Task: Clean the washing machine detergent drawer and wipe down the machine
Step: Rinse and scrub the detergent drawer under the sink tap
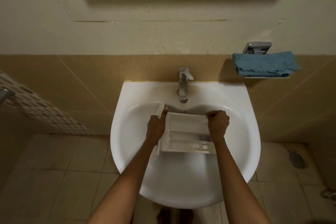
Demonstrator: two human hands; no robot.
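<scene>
A white detergent drawer [187,132] with several compartments is held over the white sink [240,132], below the chrome tap [184,85]. Dark specks lie in its near compartment. My left hand [156,127] grips the drawer's left end by its front panel, thumb along the edge. My right hand [218,123] grips the far right corner with fingers curled over the rim. The washing machine is out of view.
A folded blue cloth [265,64] lies on a wall shelf at the right, under a chrome holder [258,47]. A white perforated basket [36,103] stands at the left. The tiled floor has a drain [297,159] at the right.
</scene>
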